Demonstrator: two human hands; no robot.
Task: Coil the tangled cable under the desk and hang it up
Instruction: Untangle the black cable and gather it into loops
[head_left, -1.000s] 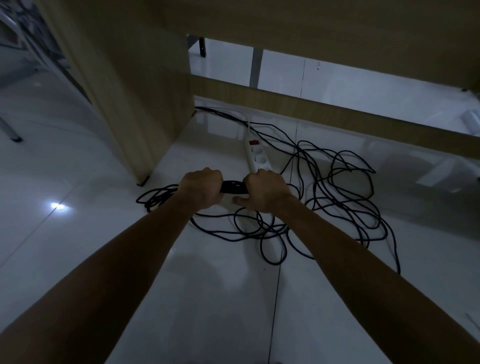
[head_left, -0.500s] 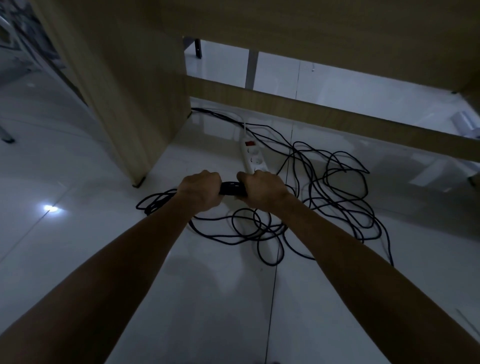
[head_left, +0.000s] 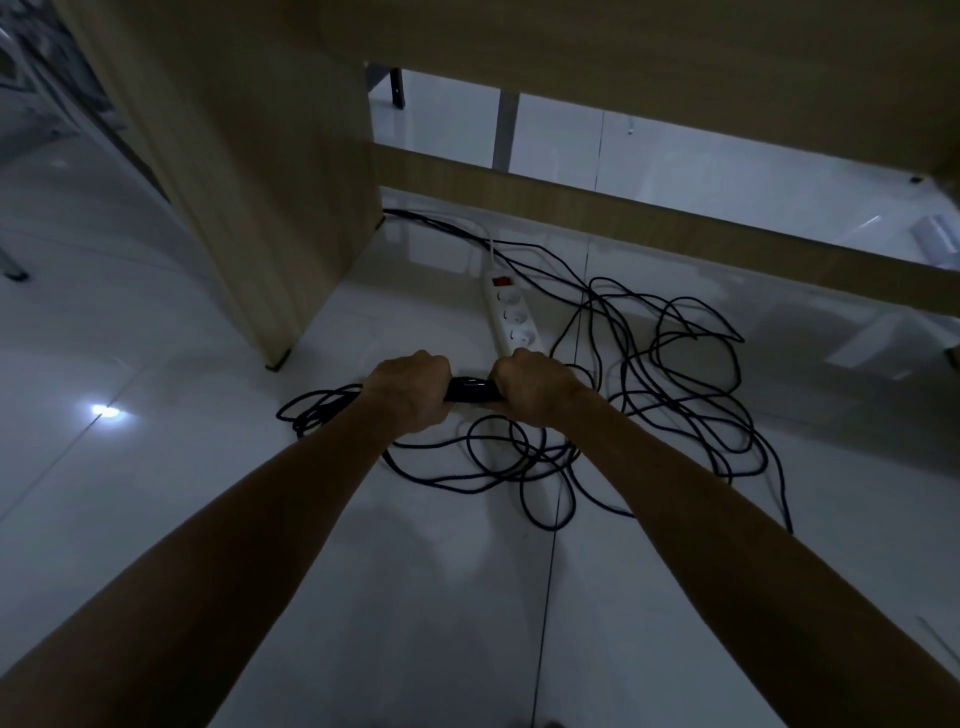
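Most of the black cable (head_left: 675, 374) lies tangled on the floor under the bench (head_left: 623, 47), right of both hands. Left hand (head_left: 410, 387) and right hand (head_left: 530, 387) clench a dark bundle (head_left: 470, 389); coiling seems barely begun, hanging undone.

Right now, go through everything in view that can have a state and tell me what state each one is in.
Left hand: gripping one end of the black object.
Right hand: gripping its other end.
Black object: held between both hands, above the floor.
Black cable: tangled, loose on the floor, not yet coiled.
Power strip: flat on the floor, visible sockets empty.
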